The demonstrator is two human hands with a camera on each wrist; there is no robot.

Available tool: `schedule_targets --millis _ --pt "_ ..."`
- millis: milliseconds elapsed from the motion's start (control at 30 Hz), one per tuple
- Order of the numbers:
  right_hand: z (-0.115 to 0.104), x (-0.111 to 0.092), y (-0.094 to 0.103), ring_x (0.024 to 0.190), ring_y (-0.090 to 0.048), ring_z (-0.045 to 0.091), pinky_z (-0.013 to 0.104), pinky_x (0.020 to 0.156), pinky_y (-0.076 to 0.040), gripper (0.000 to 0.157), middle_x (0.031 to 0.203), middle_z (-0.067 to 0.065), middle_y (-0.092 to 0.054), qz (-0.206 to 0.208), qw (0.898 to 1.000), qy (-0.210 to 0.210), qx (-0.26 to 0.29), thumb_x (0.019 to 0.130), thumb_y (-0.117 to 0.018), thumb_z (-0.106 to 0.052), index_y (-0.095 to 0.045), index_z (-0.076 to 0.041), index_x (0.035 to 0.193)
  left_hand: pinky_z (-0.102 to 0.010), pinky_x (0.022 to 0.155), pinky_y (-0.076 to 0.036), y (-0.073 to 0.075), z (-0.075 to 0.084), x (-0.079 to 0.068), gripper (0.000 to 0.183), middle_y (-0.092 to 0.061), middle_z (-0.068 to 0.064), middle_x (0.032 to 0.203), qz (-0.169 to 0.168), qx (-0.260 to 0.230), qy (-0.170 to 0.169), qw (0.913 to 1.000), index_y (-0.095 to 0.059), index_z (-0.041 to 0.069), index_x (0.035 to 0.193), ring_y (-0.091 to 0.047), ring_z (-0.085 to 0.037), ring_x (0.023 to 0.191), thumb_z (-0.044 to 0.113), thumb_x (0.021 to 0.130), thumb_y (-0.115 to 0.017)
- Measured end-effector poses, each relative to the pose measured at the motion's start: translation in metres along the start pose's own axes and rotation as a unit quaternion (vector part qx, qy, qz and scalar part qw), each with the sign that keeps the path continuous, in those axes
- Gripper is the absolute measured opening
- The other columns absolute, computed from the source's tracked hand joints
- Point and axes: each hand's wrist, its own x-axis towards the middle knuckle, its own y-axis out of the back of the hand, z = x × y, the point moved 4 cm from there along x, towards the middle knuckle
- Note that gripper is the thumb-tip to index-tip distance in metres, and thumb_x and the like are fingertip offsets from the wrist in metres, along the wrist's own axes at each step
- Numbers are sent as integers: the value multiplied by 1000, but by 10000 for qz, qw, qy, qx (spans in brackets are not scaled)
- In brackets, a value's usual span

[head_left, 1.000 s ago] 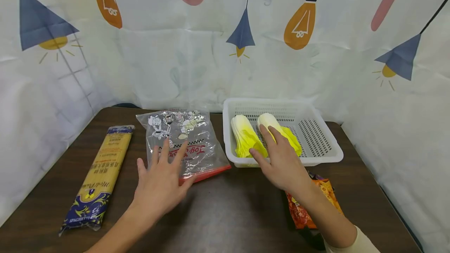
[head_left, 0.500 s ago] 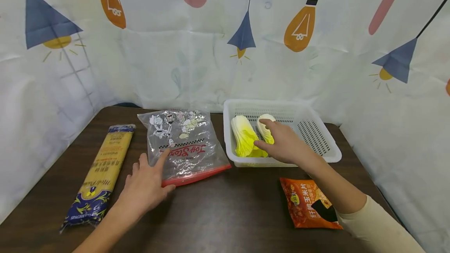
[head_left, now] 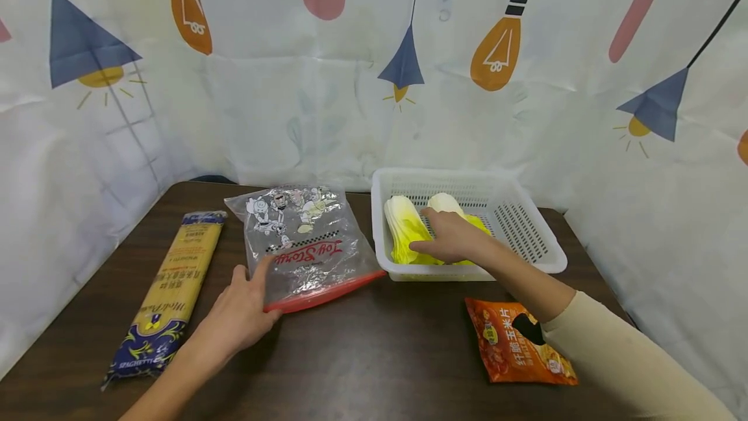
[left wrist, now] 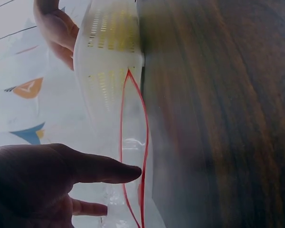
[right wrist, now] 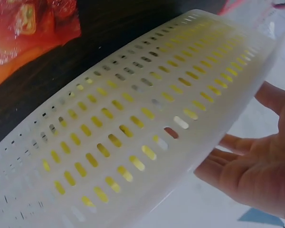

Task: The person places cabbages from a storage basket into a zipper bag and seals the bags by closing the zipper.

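Note:
My left hand point(head_left: 236, 317) is at the red-edged opening of a clear zip bag point(head_left: 304, 226). In the left wrist view its straight thumb point(left wrist: 104, 168) crosses the bag's parted red rim point(left wrist: 146, 118), with the index finger behind. My right hand point(head_left: 452, 238) reaches over a white perforated basket point(head_left: 528, 232), loosely bent above two napa cabbages. The left cabbage point(head_left: 403, 226) shows beside the fingers; the right cabbage point(head_left: 445, 203) is partly hidden under the hand. From the right wrist, the thumb and fingers are apart just beyond the basket's rim point(right wrist: 185, 175).
A long spaghetti packet point(head_left: 175, 284) lies at the left of the dark wooden table point(head_left: 374, 356). An orange snack packet point(head_left: 514, 359) lies in front of the basket, partly under my right forearm. A patterned cloth point(head_left: 327, 115) hangs behind.
My left hand has drawn back from over the bag to its red edge. The right hand's fingers have bent over the cabbages, and its forearm has shifted right, uncovering the snack packet.

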Motion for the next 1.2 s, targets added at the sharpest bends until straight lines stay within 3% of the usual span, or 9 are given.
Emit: schedule_targets --millis 67,200,300,500,800,967,1200 --pt "0 5 -3 77 -67 22 32 66 -56 90 121 17 -69 -102 9998 -137 33 96 -69 -46 -26 -3 163 -53 71 -56 1 -1 -1 95 -42 -36 122 36 39 -25 10000 -26 8 160 -59 -38 85 23 85 -82" --pt "0 13 -6 107 -65 26 40 91 -58 96 147 20 -58 -147 9993 -284 -189 95 -68 -53 -23 -6 165 -65 77 -53 4 -2 -4 89 -44 -38 126 142 184 -33 9997 -28 11 160 -59 -47 98 25 87 -78" --pt "1 17 -7 115 -62 29 45 101 -54 98 152 20 -55 -240 9987 -350 -282 94 -68 -56 -21 -9 166 -68 77 -51 10 -2 -5 86 -46 -38 127 279 290 -36 9992 -30 12 160 -57 -50 104 26 88 -76" --pt "-1 24 -11 111 -59 28 41 90 -53 102 148 17 -56 -425 9974 -478 -323 89 -73 -58 -21 -15 166 -56 66 -50 25 -2 -7 78 -52 -35 121 692 345 -248 9967 -37 13 158 -58 -43 93 23 90 -73" --pt "-5 26 -14 106 -61 28 41 90 -54 106 139 17 -61 -476 9966 -591 -306 86 -78 -55 -17 -17 166 -34 56 -40 47 3 -10 64 -58 -25 108 1280 74 -447 9907 -50 17 153 -53 -29 78 23 93 -71" --pt "-1 27 -16 106 -61 28 39 86 -55 107 140 16 -60 -517 9966 -639 13 86 -79 -50 -16 -21 166 -38 61 -42 55 8 -9 58 -60 -26 112 1507 -257 -421 9874 -55 14 149 -56 -33 85 23 94 -71" --pt "3 27 -17 97 -62 30 38 73 -58 104 139 16 -56 -617 9904 -840 903 86 -82 -37 -16 -27 166 -50 74 -46 68 16 -6 52 -61 -34 129 1783 -540 -336 9819 -59 9 145 -56 -43 99 22 96 -68"
